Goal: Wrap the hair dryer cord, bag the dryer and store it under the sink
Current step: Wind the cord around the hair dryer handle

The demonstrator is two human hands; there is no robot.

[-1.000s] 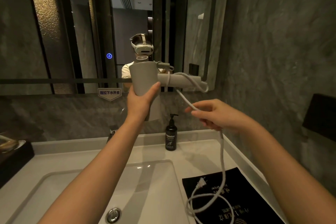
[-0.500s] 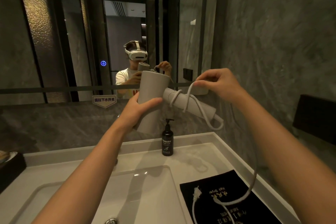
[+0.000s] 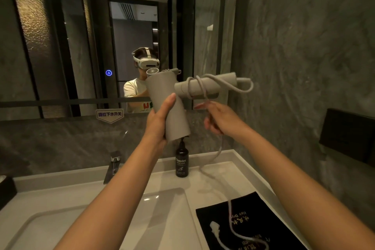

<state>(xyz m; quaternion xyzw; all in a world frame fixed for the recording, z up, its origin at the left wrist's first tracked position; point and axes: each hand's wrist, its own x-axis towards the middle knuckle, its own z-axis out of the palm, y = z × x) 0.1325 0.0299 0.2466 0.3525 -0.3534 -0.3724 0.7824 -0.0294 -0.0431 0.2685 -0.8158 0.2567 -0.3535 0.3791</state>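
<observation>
2 hands are busy with the smooth grey plastic hair dryer (image 3: 168,105), held up in front of the mirror (image 3: 60,36), above the white sink counter (image 3: 215,176). The left hand (image 3: 160,119) is wrapped tight around the fat barrel. The right hand (image 3: 219,117) sits just under the thin handle with its fingers closed on the pale grey rubber cord (image 3: 220,151). About 2 loops already go around the handle, and they look loose. The rest of the cord hangs down to the flat black cloth bag with gold letters (image 3: 263,229), where the white plug (image 3: 215,227) lies.

To do this step well, keep the barrel still and pull the cord snug. Lay each new loop right beside the last one. Let the cord slide through the fingers so the plug does not whip up and hit the dark soap bottle (image 3: 182,162).
</observation>
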